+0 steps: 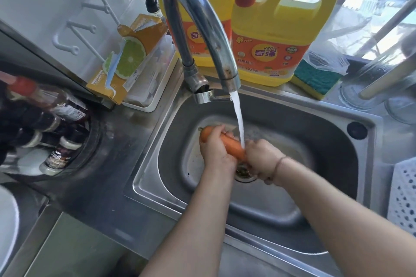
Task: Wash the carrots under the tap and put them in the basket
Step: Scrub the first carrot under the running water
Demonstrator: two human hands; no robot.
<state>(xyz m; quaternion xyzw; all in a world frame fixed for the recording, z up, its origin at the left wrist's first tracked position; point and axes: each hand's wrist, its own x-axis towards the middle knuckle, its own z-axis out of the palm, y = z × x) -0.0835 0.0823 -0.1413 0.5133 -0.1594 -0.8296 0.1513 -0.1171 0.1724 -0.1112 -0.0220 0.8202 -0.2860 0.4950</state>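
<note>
A single carrot (pixel 225 143) lies slantwise in the middle of the frame, low over the sink (pixel 326 132), with the stream from the tap (pixel 198 20) striking it near its lower right end. The left hand (pixel 216 153) has its fingers curled over the carrot's upper left half, and the right hand (pixel 262 156) wraps the lower right end, fingers closed round it just above the drain (pixel 244 173). This looks like the washing step: both hands grip the carrot under running water, probably rubbing it. The basket (pixel 405 193), white and perforated, shows only partly at the right edge of the frame, well apart from the carrot; no other carrots are in view, so how many remain cannot be told. The next move likely calls for lifting the carrot clear of the stream and carrying it rightward over the sink rim to the basket. Two yellow detergent jugs (pixel 276 36) stand behind the tap at the top, and spice bottles (pixel 58 141) crowd the left edge.
</note>
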